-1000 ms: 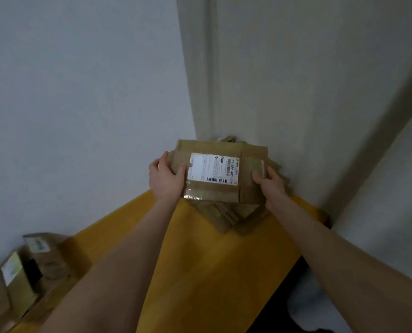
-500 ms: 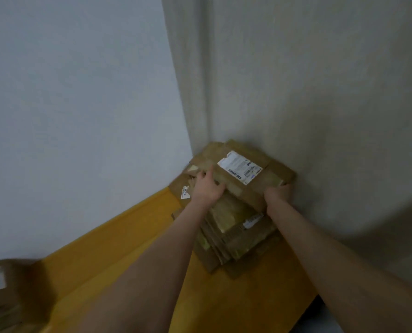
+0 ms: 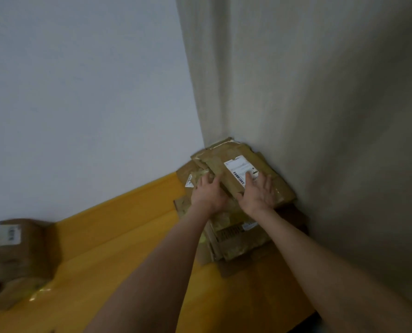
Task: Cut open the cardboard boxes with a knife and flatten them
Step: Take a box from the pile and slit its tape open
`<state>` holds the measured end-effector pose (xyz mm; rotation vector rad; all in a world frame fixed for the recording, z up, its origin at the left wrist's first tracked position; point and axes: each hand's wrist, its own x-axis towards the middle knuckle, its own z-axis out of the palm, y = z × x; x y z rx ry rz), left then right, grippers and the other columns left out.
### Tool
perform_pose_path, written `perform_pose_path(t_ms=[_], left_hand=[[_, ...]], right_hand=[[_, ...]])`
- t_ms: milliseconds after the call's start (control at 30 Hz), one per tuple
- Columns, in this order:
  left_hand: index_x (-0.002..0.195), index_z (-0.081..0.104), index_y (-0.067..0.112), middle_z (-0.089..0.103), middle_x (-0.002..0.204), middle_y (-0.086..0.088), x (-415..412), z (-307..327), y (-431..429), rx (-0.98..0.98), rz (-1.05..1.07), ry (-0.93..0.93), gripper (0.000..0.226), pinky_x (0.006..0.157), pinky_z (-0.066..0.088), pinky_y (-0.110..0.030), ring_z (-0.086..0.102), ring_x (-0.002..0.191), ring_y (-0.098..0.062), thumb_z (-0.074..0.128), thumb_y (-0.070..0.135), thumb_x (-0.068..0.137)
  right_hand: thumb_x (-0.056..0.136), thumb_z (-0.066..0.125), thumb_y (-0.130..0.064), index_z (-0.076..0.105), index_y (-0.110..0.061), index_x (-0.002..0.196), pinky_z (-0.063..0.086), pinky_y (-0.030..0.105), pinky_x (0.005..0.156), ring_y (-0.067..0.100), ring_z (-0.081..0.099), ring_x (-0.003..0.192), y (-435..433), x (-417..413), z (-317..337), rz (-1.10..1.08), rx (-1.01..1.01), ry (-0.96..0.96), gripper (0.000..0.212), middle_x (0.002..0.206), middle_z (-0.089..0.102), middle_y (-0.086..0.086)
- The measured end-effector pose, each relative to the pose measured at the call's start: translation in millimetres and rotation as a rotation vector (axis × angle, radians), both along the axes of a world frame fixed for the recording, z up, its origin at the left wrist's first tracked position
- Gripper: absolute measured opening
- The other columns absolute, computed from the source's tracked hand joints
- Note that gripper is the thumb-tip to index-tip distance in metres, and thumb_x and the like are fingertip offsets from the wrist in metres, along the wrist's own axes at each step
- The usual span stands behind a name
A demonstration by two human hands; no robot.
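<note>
**Two Hands Pressing a Flattened Box onto the Corner Stack**

Both hands are working at the far corner of the yellow tabletop (image 3: 128, 236), where the white wall (image 3: 80, 92) is meeting the beige wall (image 3: 320, 116).

**Hand state.** The left hand (image 3: 208, 194) is lying palm down with fingers straight and spread. The right hand (image 3: 258, 194) is lying the same way, with its fingertips reaching the white shipping label (image 3: 238, 167). Neither hand is gripping anything; both are pressing flat.

**Work item.** The flattened cardboard box (image 3: 215, 162) is sitting topmost on the stack of flattened cardboard (image 3: 233, 239). It is lying slightly askew and close against the beige wall; contact with the wall cannot be confirmed. One unopened box (image 3: 25, 248) is standing at the left of the tabletop, well apart from the stack, and is probably awaiting cutting. No knife is showing in view.

**Hazards from this point (judgement).**
- The sheets are lying at differing angles, so the stack is looking uneven. Pressure applied off-centre could be pushing the upper sheets toward the near edge.
- Glossy tape on the top box is likely reducing friction, making sliding easier once the hands are lifting away.
- Folds not fully creased may be springing the box open again.
- The lowest sheets are projecting toward the right-hand table edge, so a shove could be tipping them off.
</note>
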<state>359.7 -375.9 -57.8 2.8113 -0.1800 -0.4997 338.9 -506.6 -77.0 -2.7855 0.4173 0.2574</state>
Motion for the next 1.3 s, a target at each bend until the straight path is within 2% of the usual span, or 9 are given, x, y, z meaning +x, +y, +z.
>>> perform_pose_path(t_ms=[167,600,933,1133,1300], left_hand=[[0.154,0.015,0.028,0.005,0.162,-0.011,-13.2,-1.2,27.2,0.061,0.086,-0.047,0.071,0.115,0.03,-0.046,0.013,0.148,-0.031,0.053,0.031,0.095],[0.154,0.016,0.021,0.004,0.162,-0.012,-94.3,11.4,155.9,0.188,0.341,-0.07,0.07,0.112,0.031,-0.043,0.016,0.147,-0.03,0.055,0.025,0.096],[0.155,0.015,0.02,0.004,0.162,-0.012,-221.7,4.2,316.2,0.208,0.443,-0.071,0.071,0.113,0.031,-0.042,0.013,0.148,-0.029,0.055,0.028,0.096],[0.154,0.018,0.02,0.004,0.162,-0.013,-303.3,-7.4,428.6,0.212,0.51,-0.045,0.072,0.114,0.031,-0.042,0.015,0.148,-0.03,0.059,0.028,0.094],[0.154,0.018,0.02,0.004,0.162,-0.011,-333.2,-9.5,497.9,0.172,0.545,-0.042,0.071,0.115,0.03,-0.041,0.012,0.148,-0.029,0.057,0.028,0.095]], right_hand=[[0.095,0.051,-0.043,0.014,-0.024,0.153,0.009,0.046,0.12,0.036,-0.005,0.148,22.4,6.4,1.9,0.091,0.011,-0.044,0.072,0.16,0.001,0.012],[0.097,0.047,-0.046,0.015,-0.023,0.153,0.01,0.044,0.119,0.033,-0.004,0.148,155.3,-33.1,18.2,0.365,0.044,-0.057,0.069,0.162,0.001,0.01],[0.096,0.048,-0.045,0.025,-0.021,0.15,0.008,0.043,0.119,0.034,-0.005,0.148,317.3,-141.1,12.8,0.515,0.044,-0.056,0.063,0.16,0.007,0.012],[0.097,0.047,-0.044,0.025,-0.02,0.149,0.006,0.044,0.12,0.034,-0.005,0.148,427.3,-223.6,5.6,0.564,0.072,-0.025,0.061,0.16,0.006,0.013],[0.098,0.046,-0.044,0.021,-0.02,0.15,0.006,0.044,0.121,0.035,-0.005,0.148,495.8,-256.2,2.6,0.602,0.067,-0.012,0.063,0.16,0.006,0.013]])
